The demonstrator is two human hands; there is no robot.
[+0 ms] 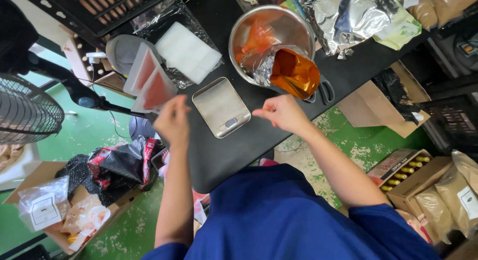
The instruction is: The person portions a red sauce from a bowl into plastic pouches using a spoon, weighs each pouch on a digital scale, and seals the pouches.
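Observation:
My left hand is raised over the left edge of the black table and pinches flat white packets with orange-red contents. My right hand hovers just right of a small steel kitchen scale, fingers curled with nothing visible in them. Beyond it stands a steel bowl with an open foil pouch, orange inside, leaning over its near rim. Black scissors lie beside the pouch.
A white pad in a clear bag lies at the table's far left. Crumpled foil bags sit at the back right. A fan stands on the left, and cardboard boxes and filled bags are on the green floor.

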